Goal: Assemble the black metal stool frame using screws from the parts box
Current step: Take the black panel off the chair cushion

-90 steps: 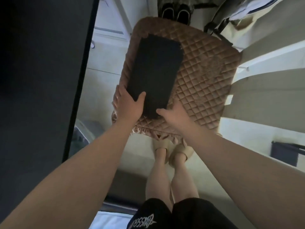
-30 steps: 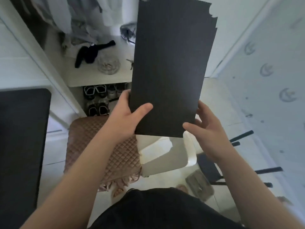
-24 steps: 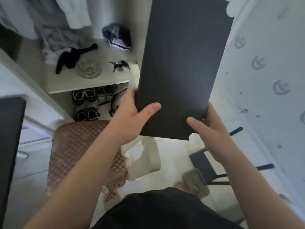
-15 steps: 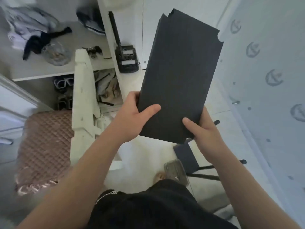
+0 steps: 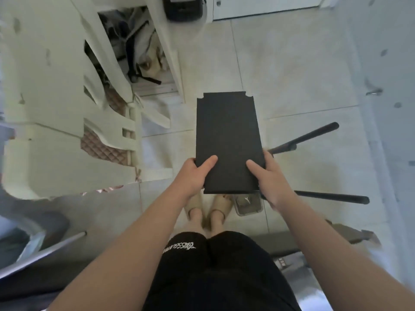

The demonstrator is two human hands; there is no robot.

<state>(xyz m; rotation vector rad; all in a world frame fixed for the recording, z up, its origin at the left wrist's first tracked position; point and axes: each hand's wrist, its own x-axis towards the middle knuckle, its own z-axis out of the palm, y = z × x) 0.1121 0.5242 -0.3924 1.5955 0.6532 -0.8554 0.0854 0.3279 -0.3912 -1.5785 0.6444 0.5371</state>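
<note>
White plastic chair (image 5: 67, 149) left; quilted cushion (image 5: 105, 152) behind it; beige slippers (image 5: 221, 204).

1. Left hand (image 5: 194, 173), right hand (image 5: 269, 178): only the thumbs show on top of the black panel (image 5: 228, 140). The other fingers are mostly under it, out of sight.
2. Stool frame (image 5: 314, 134): three leg tubes poke out on the right. The rest is behind the panel and the right hand.
3. Parts box (image 5: 248, 205): far end is covered by the panel's near edge, and the contents are too blurred to tell.
4. Black device (image 5: 183, 7): cut off by the top edge.
5. Cardboard piece (image 5: 350, 234), right side: smeared, no detail.
6. Shorts print (image 5: 179, 246): unreadable.
</note>
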